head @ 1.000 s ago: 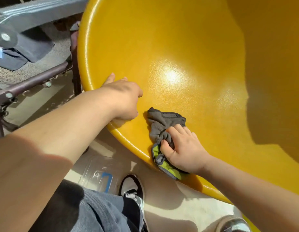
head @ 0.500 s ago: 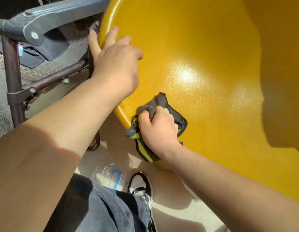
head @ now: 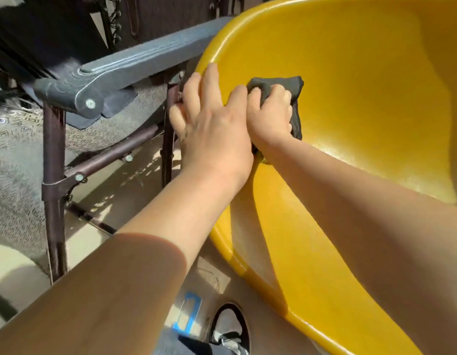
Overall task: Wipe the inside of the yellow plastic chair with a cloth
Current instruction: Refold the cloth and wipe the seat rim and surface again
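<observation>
The yellow plastic chair (head: 363,103) fills the right of the head view, its glossy inner shell facing me. My right hand (head: 270,114) is closed around a dark grey cloth (head: 276,84) and presses it against the inside of the shell just below the left rim. My left hand (head: 209,126) lies on that rim beside it, fingers spread over the edge, thumb down on the outer side. The two hands touch. Most of the cloth is hidden under my right fingers.
A folding chair with a grey plastic armrest (head: 135,65), dark metal legs (head: 53,185) and patterned fabric seat stands close on the left. A clear plastic box with a blue mark (head: 191,303) and my black-and-white shoe (head: 230,326) are on the pale floor below.
My right hand has carried the cloth up the left inner side of the shell. My left hand slid up along the rim with it. The view has shifted right and downward.
</observation>
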### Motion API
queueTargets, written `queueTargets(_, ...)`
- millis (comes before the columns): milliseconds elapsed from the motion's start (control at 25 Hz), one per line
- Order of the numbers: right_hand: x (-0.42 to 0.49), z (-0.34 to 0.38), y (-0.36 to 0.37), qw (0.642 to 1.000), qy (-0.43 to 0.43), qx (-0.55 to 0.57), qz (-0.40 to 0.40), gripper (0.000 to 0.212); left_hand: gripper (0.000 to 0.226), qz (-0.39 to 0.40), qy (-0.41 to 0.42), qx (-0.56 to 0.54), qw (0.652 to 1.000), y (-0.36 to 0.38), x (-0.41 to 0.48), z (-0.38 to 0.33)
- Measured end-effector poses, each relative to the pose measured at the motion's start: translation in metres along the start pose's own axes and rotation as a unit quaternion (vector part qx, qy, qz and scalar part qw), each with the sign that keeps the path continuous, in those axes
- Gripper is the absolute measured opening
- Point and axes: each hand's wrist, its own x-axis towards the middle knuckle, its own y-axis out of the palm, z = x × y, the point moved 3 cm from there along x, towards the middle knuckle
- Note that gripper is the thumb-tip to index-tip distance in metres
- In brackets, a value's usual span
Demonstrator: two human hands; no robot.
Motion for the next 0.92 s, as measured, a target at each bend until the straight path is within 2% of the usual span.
queueTargets(80,-0.005,-0.030,-0.002,0.996,-0.038,-0.067,0.037,0.031,0.050,-0.005,0.048,-0.004,0.999,0.005,-0.001,-0.011)
queueTargets(160,-0.043,-0.074,-0.002,0.980,-0.099,-0.153,0.078,0.032,0.041,0.038,0.086,-0.048,0.994,0.017,-0.001,-0.019)
queueTargets(280,-0.098,-0.119,-0.022,0.950,-0.198,-0.222,0.100,0.040,0.025,0.139,0.067,-0.089,0.984,0.044,-0.003,-0.033)
queueTargets(400,-0.118,-0.136,-0.037,0.933,-0.259,-0.219,0.119,0.039,0.018,0.177,0.059,-0.084,0.979,0.056,-0.006,-0.041)
queueTargets(560,-0.082,-0.118,-0.023,0.909,-0.325,-0.245,0.092,0.036,0.020,0.161,0.047,-0.060,0.984,0.055,-0.004,-0.038)
queueTargets(640,-0.035,-0.100,-0.012,0.920,-0.289,-0.253,0.070,0.038,0.024,0.148,0.039,-0.050,0.987,0.052,-0.003,-0.037)
queueTargets(720,0.016,-0.081,-0.014,0.926,-0.284,-0.249,0.011,0.047,0.028,0.140,0.031,-0.040,0.989,0.053,-0.001,-0.040)
queueTargets(800,0.062,-0.069,-0.029,0.885,-0.339,-0.313,-0.065,0.041,0.034,0.139,0.025,-0.039,0.989,0.060,0.001,-0.048)
queueTargets(920,0.117,-0.070,-0.072,0.789,-0.408,-0.449,-0.101,0.038,0.038,0.165,0.041,-0.053,0.984,0.076,0.001,-0.075)
